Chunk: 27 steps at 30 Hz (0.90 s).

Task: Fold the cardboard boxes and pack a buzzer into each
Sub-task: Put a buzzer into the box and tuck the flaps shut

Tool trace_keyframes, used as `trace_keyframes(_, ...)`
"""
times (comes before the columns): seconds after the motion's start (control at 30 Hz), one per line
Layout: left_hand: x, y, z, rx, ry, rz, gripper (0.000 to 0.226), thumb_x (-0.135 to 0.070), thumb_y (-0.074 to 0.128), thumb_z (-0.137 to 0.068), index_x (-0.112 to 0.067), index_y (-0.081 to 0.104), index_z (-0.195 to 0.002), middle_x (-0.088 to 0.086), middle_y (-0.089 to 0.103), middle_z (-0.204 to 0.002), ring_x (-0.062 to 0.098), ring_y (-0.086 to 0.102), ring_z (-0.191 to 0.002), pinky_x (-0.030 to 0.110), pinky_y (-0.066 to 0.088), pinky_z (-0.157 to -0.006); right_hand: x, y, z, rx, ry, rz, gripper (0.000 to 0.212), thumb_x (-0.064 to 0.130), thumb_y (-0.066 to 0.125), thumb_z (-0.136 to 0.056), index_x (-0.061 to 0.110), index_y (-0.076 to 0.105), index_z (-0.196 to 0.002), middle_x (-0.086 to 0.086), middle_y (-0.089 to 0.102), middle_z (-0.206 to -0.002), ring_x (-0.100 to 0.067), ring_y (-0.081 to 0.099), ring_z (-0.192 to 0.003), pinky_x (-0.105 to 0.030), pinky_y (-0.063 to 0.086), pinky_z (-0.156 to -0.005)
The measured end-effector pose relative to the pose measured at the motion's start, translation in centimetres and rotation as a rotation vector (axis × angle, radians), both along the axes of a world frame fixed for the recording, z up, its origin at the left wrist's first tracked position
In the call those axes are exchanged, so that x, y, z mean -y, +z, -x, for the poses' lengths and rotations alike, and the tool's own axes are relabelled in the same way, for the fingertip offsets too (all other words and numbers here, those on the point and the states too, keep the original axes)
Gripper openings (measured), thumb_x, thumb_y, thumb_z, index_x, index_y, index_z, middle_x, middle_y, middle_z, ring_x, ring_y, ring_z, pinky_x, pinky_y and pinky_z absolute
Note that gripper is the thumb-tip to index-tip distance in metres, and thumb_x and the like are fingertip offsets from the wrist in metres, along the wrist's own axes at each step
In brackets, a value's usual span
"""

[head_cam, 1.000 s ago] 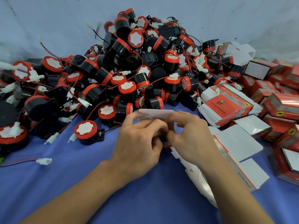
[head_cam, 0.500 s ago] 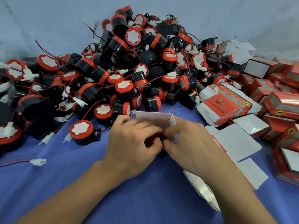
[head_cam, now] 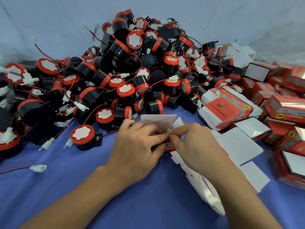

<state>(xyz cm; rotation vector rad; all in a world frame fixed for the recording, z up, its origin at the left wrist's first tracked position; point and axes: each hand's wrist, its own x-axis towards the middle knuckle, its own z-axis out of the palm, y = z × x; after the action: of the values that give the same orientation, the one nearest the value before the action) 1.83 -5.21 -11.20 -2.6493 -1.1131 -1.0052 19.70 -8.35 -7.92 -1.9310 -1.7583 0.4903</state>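
— What do the hands grip?
— The left hand [head_cam: 138,146] curls its fingers round a small red-and-white cardboard box [head_cam: 158,120], near centre on the blue cloth [head_cam: 82,176], white flap raised. The right hand [head_cam: 193,146] pinches a small white plastic plug [head_cam: 169,131] at the box's mouth, thumb and forefinger together.
— And buzzers?
— A heap of round black-and-red buzzers [head_cam: 132,71] lies just beyond.

A small red-and-white cardboard box [head_cam: 158,121], white flap raised, is gripped by the left hand [head_cam: 138,146]; a small white plastic connector [head_cam: 169,131] is pinched at its opening by the right hand [head_cam: 194,146]. Beyond both hands round black-and-red buzzers [head_cam: 132,71] are heaped; flat red cardboard blanks [head_cam: 227,109] are stacked beyond the right hand, to its right.
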Motion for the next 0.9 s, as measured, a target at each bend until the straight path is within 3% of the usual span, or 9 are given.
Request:
trace_keyframes(0.17,-0.1,-0.3,-0.1,0.017,-0.008,-0.028,0.021,-0.031,0.066,-0.092,-0.028,0.081,-0.105,-0.012,0.075,-0.102,0.017,0.065,-0.09,0.038,0.039,-0.085,-0.3,-0.7,0.1,0.0,-0.052,-0.043,0.026,0.031,0.06,-0.095,0.029,0.071,-0.071,0.005,0.054,-0.054,-0.016,0.051,-0.058,-0.037,0.049,-0.058)
trace_keyframes(0.3,-0.2,-0.5,-0.1,0.069,-0.011,-0.039,0.02,-0.029,0.072,-0.086,-0.027,0.082,-0.103,-0.014,0.077,-0.099,0.015,0.067,-0.089,0.036,0.039,-0.088,-0.4,-1.2,0.7,-0.068,-0.164,-0.189,0.009,0.035,0.072,-0.09,0.039,0.08,-0.092,0.006,0.076,-0.082,-0.022,0.068,-0.079,-0.04,0.056,-0.072)
trace_keyframes(0.47,-0.4,-0.4,0.0,0.142,-0.017,-0.026,0.016,-0.027,0.078,-0.079,-0.027,0.083,-0.095,-0.015,0.078,-0.092,0.01,0.066,-0.08,0.032,0.037,-0.089,-0.9,-2.2,1.4,-0.16,-0.239,-0.275,0.028,0.031,0.079,-0.087,0.039,0.076,-0.114,0.004,0.075,-0.088,-0.024,0.07,-0.085,-0.038,0.056,-0.081)
trace_keyframes(0.57,-0.3,-0.4,0.3,0.189,-0.018,0.006,0.014,-0.031,0.08,-0.079,-0.028,0.084,-0.093,-0.016,0.078,-0.094,0.007,0.067,-0.086,0.03,0.034,-0.09,-1.2,-2.5,1.9,-0.249,-0.27,-0.299,0.052,0.022,0.077,-0.083,0.046,0.052,-0.122,0.016,0.068,-0.091,-0.017,0.068,-0.078,-0.033,0.054,-0.071)
trace_keyframes(0.63,-0.4,-0.4,0.4,0.235,-0.001,0.037,0.015,-0.032,0.082,-0.077,-0.029,0.084,-0.092,-0.017,0.078,-0.094,0.003,0.065,-0.091,0.028,0.033,-0.093,-1.5,-2.6,1.7,-0.328,-0.281,-0.243,0.053,0.022,0.075,-0.082,0.044,0.043,-0.118,0.019,0.068,-0.091,-0.01,0.066,-0.074,-0.024,0.049,-0.062)
trace_keyframes(0.7,-0.5,-0.5,0.5,0.277,0.028,0.075,0.02,-0.033,0.083,-0.074,-0.028,0.084,-0.093,-0.016,0.078,-0.093,0.0,0.062,-0.096,0.028,0.033,-0.094,-1.9,-2.7,1.5,-0.319,-0.262,-0.152,0.024,0.024,0.07,-0.086,0.034,0.055,-0.102,0.015,0.071,-0.083,-0.01,0.065,-0.073,-0.019,0.044,-0.057)
trace_keyframes(0.77,-0.5,-0.6,0.6,0.282,0.041,0.092,0.025,-0.036,0.083,-0.074,-0.027,0.083,-0.098,-0.018,0.077,-0.095,-0.001,0.062,-0.1,0.026,0.032,-0.095,-2.1,-2.6,1.4,-0.256,-0.231,-0.111,0.002,0.023,0.065,-0.089,0.024,0.063,-0.089,0.008,0.07,-0.078,-0.016,0.063,-0.075,-0.024,0.044,-0.058)
trace_keyframes(0.9,-0.4,-0.4,0.6,0.444,0.096,0.077,0.024,-0.044,0.074,-0.079,-0.028,0.078,-0.097,-0.028,0.061,-0.102,-0.005,0.051,-0.102,0.016,0.035,-0.093,-2.3,-2.5,1.4,-0.246,-0.223,-0.112,0.006,0.02,0.064,-0.09,0.021,0.061,-0.085,0.007,0.067,-0.076,-0.016,0.06,-0.074,-0.025,0.042,-0.055)
